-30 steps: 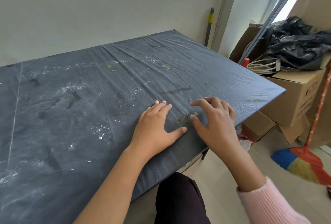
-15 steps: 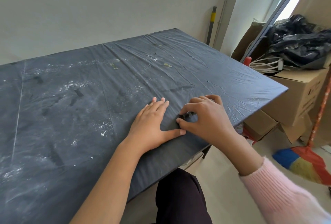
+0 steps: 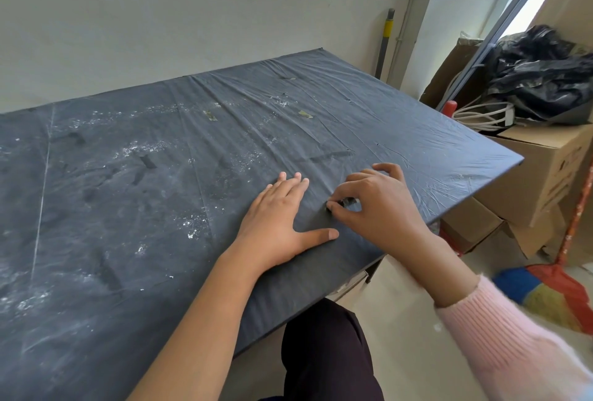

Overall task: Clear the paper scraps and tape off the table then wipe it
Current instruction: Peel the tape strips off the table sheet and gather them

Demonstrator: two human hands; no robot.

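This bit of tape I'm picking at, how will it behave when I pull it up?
The tape strip looks thin and small, so probably weightless and floppy, curling once lifted. It lies stuck on the wrinkled table cover, so it may tug the cover up; the left hand pressed flat beside it should help.

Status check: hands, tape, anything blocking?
Left hand flat on the table cover. Right hand pinching a tape strip near the edge. Tape bit, second tape bit and white scraps lie farther out. Nothing blocking.
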